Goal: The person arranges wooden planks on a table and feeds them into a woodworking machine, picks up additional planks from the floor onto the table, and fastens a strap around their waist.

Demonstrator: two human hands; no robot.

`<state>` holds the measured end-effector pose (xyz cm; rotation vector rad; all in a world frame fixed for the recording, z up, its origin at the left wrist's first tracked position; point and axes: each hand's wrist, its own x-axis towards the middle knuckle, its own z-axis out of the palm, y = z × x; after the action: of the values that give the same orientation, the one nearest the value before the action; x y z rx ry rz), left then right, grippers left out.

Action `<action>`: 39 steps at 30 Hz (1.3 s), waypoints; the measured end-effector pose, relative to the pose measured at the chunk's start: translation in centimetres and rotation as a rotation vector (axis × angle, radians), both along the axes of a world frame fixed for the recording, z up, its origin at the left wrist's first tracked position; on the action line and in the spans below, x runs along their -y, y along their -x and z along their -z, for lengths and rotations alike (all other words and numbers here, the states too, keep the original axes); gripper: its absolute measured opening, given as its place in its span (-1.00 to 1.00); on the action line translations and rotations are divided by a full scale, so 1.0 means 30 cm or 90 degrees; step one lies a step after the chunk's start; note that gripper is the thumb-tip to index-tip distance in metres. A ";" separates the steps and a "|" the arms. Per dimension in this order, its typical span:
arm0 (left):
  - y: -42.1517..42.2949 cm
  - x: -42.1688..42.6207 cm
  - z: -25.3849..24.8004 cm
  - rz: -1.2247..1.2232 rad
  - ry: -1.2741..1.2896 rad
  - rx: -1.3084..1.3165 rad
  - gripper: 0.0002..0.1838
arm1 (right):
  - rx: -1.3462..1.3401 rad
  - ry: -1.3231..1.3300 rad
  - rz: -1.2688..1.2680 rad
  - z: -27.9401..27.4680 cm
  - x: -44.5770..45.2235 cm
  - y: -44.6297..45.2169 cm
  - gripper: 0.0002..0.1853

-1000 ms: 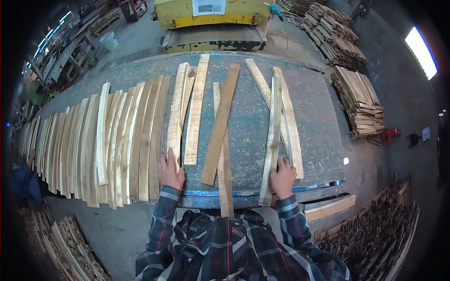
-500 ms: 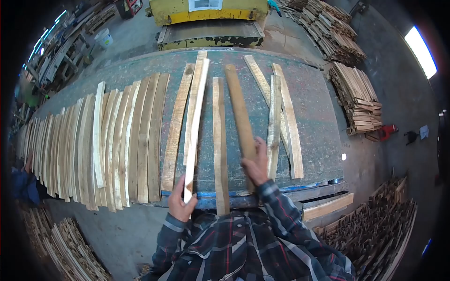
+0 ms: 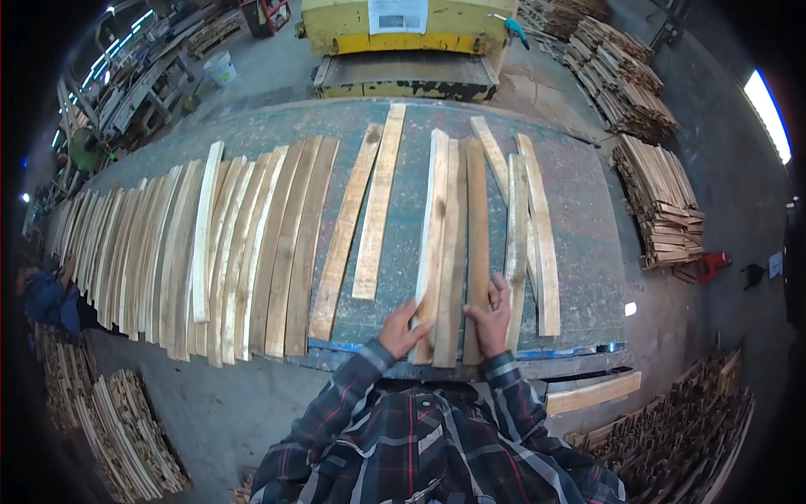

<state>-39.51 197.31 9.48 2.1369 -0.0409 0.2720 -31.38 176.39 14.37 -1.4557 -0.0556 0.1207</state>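
Three wooden strips lie side by side at the table's near edge, between my hands. My left hand (image 3: 405, 330) is closed on the lower part of the left strip (image 3: 433, 227), which shows a pale edge. My right hand (image 3: 494, 317) grips the darker brown strip (image 3: 477, 218) on the right, thumb on its near side. Between them runs a middle strip (image 3: 453, 252), touched by neither hand as far as I can see. Just right of my right hand are a greyish strip (image 3: 515, 227) and a lighter strip (image 3: 541, 244), with another strip (image 3: 489, 151) slanting behind.
A long row of strips (image 3: 277, 252) covers the table's left side; two loose strips (image 3: 379, 210) lie nearer the middle. Beyond the green table (image 3: 579, 218) stands a yellow machine (image 3: 403, 42). Wood stacks (image 3: 659, 202) fill the right. Another person's blue sleeve (image 3: 50, 294) shows at far left.
My left hand has brought its strip right, against the middle one, and laid it down. My right hand has drawn the brown strip in beside them. The view has shifted slightly.
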 end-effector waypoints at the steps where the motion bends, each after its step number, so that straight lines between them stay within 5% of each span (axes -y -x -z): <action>1: -0.025 0.021 0.047 -0.025 -0.033 0.021 -0.29 | -0.057 -0.060 -0.010 -0.036 0.021 -0.014 0.00; 2: -0.049 0.032 0.067 -0.047 -0.067 0.044 -0.28 | -0.112 -0.120 -0.016 -0.055 0.044 -0.033 0.03; 5: -0.087 -0.019 -0.213 -0.187 -0.385 -0.061 -0.19 | -0.193 -0.340 -0.015 -0.061 0.088 -0.054 0.07; 7: -0.114 -0.112 -0.218 -0.385 -0.531 0.026 -0.19 | -0.252 -0.497 -0.007 -0.081 0.112 -0.042 -0.01; 10: -0.132 -0.193 -0.199 -0.330 -0.505 -0.163 -0.19 | -0.310 -0.631 -0.065 -0.121 0.128 -0.027 -0.13; 14: -0.090 -0.241 -0.116 -0.223 -0.373 -0.075 -0.19 | -0.228 -0.144 -0.112 -0.081 0.108 -0.030 -0.27; 15: -0.038 -0.233 -0.141 -0.183 -0.268 0.004 -0.32 | -0.226 -0.133 -0.077 -0.068 0.092 -0.036 -0.39; 16: -0.003 -0.231 -0.191 -0.084 -0.032 -0.167 -0.41 | -0.224 -0.133 -0.058 -0.063 0.090 -0.040 -0.41; 18: 0.082 -0.281 -0.093 0.044 0.113 -0.186 -0.43 | -0.222 -0.129 -0.027 -0.055 0.081 -0.054 -0.46; 21: 0.158 -0.307 -0.145 -0.006 0.036 -0.230 -0.35 | -0.190 -0.051 -0.023 0.004 0.093 -0.076 -0.52; 24: 0.158 -0.294 -0.299 -0.144 -0.345 -0.231 -0.27 | 0.118 0.520 0.140 0.055 0.090 -0.082 -0.51; 29: 0.088 -0.345 -0.261 -0.442 -0.539 -0.057 -0.38 | 0.187 0.751 0.169 0.021 0.067 -0.057 -0.56; 32: 0.062 -0.365 -0.112 -0.464 -0.536 -0.056 -0.42 | 0.212 0.760 0.162 0.009 0.053 -0.060 -0.59; 39: -0.005 -0.224 -0.111 -0.410 -0.420 0.001 -0.53 | 0.206 0.688 0.057 0.018 -0.176 -0.040 -0.63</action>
<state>-39.36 204.02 12.82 2.7542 0.6475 0.7094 -30.19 181.68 13.84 -2.5435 -0.2127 -0.1979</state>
